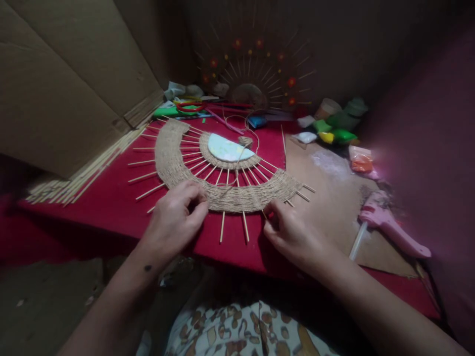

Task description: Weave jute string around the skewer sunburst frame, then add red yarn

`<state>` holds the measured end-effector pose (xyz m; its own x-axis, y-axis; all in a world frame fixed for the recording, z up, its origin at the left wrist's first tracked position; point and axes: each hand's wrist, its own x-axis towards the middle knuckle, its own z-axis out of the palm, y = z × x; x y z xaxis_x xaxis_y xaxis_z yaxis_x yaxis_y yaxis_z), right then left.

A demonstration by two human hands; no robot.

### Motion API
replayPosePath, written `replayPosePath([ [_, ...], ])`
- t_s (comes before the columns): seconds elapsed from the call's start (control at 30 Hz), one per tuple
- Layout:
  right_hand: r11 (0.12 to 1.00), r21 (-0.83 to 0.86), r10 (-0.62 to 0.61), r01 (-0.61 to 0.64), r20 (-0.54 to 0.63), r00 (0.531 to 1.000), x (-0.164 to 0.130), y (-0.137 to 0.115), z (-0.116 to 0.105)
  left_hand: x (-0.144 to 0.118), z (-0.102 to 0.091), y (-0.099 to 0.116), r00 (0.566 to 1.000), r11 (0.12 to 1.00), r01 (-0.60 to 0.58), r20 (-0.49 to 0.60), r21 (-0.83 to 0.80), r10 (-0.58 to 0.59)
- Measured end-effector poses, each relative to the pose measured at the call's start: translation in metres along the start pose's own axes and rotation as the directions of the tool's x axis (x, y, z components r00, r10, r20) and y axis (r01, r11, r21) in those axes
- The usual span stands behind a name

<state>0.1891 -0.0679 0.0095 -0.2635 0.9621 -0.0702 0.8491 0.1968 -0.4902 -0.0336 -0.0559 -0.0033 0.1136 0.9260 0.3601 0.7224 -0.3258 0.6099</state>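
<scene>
Hands [178, 210] pinching coarse jute-woven half-ring [230, 195], bamboo spokes [222, 227]

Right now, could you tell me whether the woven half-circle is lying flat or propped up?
Flat: the woven half-circle lies on the red table.

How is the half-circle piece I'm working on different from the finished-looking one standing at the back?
The woven half-circle lies flat on the red table under the left hand and right hand; the sunburst piece at the back stands upright. The near one has two jute bands with bare stick ends; the back one carries red flowers and small beads on its sticks. The near one is lit, the back one dim. Both are stick fans around a half-round centre.
</scene>
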Motion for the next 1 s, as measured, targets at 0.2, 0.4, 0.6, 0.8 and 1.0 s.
replayPosePath([
  [0.2,0.99,-0.133,-0.058,0.047,-0.08,0.995,-0.004,0.0,0.0,-0.004,0.001,-0.009,0.996,0.998,0.048,-0.07,-0.037,-0.051],
  [0.4,0.961,-0.18,-0.195,0.211,0.102,0.975,0.002,-0.031,0.0,-0.006,0.004,-0.008,0.994,0.997,0.042,-0.098,-0.058,-0.048],
  [0.6,0.887,-0.392,-0.181,0.245,0.192,0.964,0.012,-0.071,0.016,-0.009,0.003,-0.011,0.995,0.997,0.045,-0.09,-0.066,-0.051],
  [0.8,0.851,-0.472,-0.161,0.231,0.183,0.97,0.016,-0.073,0.026,-0.011,0.001,-0.013,0.994,0.986,0.039,-0.092,-0.164,-0.054],
  [1.0,0.86,-0.472,-0.105,0.193,0.207,0.973,0.012,-0.075,0.022,-0.012,0.0,-0.014,0.996,0.967,0.033,-0.07,-0.251,-0.052],
])
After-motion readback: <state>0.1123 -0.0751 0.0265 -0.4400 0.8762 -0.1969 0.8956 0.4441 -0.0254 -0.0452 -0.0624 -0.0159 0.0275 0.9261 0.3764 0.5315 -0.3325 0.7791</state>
